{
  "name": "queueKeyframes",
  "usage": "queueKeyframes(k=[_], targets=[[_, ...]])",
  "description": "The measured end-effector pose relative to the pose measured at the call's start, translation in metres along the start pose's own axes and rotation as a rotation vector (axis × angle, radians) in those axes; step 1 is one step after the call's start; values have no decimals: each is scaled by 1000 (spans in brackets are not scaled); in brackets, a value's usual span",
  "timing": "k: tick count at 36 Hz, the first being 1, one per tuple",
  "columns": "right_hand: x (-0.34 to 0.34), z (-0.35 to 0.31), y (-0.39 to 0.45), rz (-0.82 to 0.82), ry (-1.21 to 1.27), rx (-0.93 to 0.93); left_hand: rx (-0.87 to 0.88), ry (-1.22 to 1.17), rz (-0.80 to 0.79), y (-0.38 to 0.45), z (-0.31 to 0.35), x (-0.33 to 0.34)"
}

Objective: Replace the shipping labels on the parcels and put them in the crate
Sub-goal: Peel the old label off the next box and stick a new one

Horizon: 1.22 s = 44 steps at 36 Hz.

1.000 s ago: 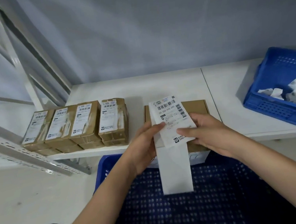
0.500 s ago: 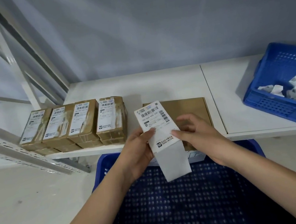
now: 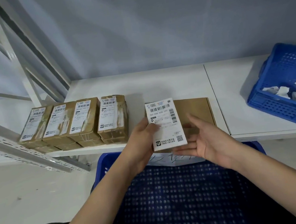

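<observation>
A white shipping label (image 3: pixel 165 123) lies over the left part of a flat brown parcel (image 3: pixel 196 112) near the table's front edge. My left hand (image 3: pixel 143 141) pinches the label's left edge with the thumb on its face. To the label's right, my right hand (image 3: pixel 203 142) is spread flat, palm up, with its fingertips under the label's lower edge. Below the table stands a large dark-blue crate (image 3: pixel 171 200), and nothing shows on its floor between my arms. To the left, several taped brown parcels (image 3: pixel 75 122) with labels stand in a row.
A second blue crate (image 3: pixel 279 96) with crumpled white paper sits at the table's right end. Grey metal shelf rails (image 3: pixel 29 153) slant across the left. A white slip with handwriting (image 3: pixel 174 159) is fixed to the lower crate's far rim. A seam (image 3: pixel 215 97) divides the white table.
The long white backing strip that hung below the label is gone. The label has come down onto the parcel's left part. My right hand has let go and opened out flat.
</observation>
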State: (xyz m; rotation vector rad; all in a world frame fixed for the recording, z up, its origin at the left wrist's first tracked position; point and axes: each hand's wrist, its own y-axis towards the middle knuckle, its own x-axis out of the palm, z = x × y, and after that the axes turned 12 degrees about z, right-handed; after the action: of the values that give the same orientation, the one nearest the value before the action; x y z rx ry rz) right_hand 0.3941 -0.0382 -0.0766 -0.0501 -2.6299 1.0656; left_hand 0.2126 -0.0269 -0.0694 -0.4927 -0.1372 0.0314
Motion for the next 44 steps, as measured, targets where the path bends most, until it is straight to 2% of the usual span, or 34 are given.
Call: queueKeyframes(k=[7,15,18,22,26,29,35,40,44], targets=[[-2,-2,-4,-54,-25,-88,7,108,-57,0,0,0],[-3,1,1,-52,58,45,37,112,-123,-6,2,1],[-3,4,6,-23,0,7,90,254,-69,-5,-1,1],[-2,5,6,31,-71,-97,216,600,9,-1,-8,1],[-6,10,8,124,-152,-228,294,729,63,3,-10,-2],[-7,8,8,184,-206,-311,230,536,93,5,-7,-3],[-9,3,10,128,-77,-363,-178,-43,-72,1,-5,5],[-9,6,12,244,-252,-501,-281,-199,-229,-7,-13,15],[-7,7,7,290,-336,-604,-306,-280,-272,-11,-14,19]])
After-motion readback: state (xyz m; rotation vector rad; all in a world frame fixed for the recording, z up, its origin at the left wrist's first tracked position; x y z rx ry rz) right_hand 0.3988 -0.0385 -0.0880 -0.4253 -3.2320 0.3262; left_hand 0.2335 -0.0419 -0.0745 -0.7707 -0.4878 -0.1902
